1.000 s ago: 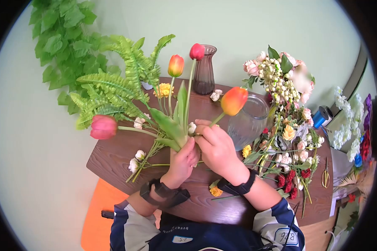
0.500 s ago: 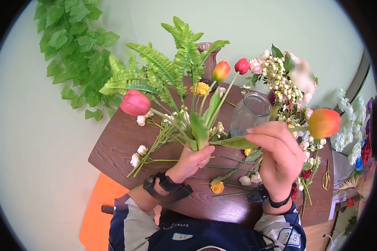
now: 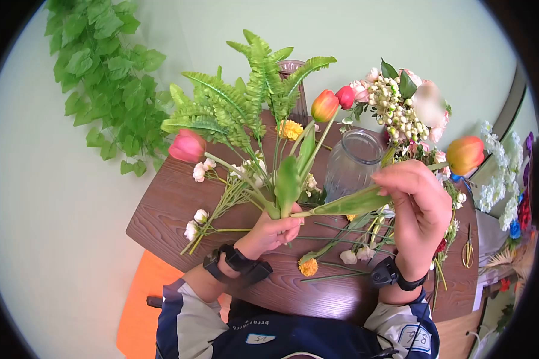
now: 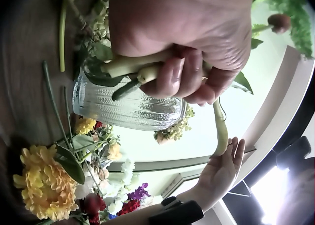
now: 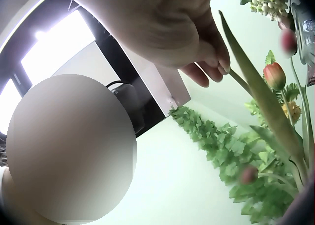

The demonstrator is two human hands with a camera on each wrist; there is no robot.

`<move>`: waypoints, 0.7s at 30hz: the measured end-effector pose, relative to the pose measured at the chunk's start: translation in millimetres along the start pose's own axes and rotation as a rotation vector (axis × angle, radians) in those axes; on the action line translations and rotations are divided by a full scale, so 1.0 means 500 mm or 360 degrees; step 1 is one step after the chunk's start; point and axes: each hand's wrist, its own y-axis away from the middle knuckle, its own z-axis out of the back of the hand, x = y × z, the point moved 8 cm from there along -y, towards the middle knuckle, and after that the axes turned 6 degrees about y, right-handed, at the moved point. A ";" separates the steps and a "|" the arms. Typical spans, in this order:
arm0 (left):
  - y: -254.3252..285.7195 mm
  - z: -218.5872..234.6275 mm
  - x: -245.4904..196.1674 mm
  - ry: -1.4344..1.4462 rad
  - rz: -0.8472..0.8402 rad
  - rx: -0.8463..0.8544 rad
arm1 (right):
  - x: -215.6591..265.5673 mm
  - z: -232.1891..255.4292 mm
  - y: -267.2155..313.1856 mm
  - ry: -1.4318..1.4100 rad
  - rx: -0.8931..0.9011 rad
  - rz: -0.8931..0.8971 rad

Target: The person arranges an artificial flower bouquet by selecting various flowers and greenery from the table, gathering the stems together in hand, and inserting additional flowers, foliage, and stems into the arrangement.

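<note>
My left hand [image 3: 273, 230] grips a bundle of tulip stems low down; pale cut ends [image 4: 147, 73] poke out below its fingers in the left wrist view. Out of the bundle rise a pink tulip [image 3: 187, 146], an orange-red tulip [image 3: 325, 106] and a red tulip [image 3: 345, 97], with green fern fronds [image 3: 260, 84] behind them. To the right, my right hand [image 3: 419, 206] pinches an orange tulip [image 3: 465, 155] at its stem between thumb and fingertips. That tulip's long leaf [image 3: 350, 202] stretches back to the left hand.
A clear ribbed glass vase [image 3: 353, 161] stands behind the hands on the brown table [image 3: 161, 206], a purplish vase [image 3: 293, 110] farther back. Mixed flowers lie at the right beside gold-handled scissors [image 3: 468, 254]. White blooms [image 3: 196, 224] lie left; a yellow flower [image 3: 308, 267] is near the front.
The right hand has moved right, drawing the orange tulip outward from the bundle. The other tulips and the fern fronds have swung to the right. The left hand keeps its grip.
</note>
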 end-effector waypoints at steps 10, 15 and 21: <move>0.005 -0.023 0.003 -0.0180 0.0170 0.0134 | -0.019 -0.008 -0.001 -0.0187 0.0099 -0.0133; 0.007 -0.023 0.007 -0.0267 0.0124 0.0125 | -0.030 -0.025 0.002 -0.0279 0.0122 -0.0191; 0.008 -0.023 0.013 -0.0237 0.0179 0.0081 | -0.037 -0.078 0.012 -0.0142 0.0181 -0.0176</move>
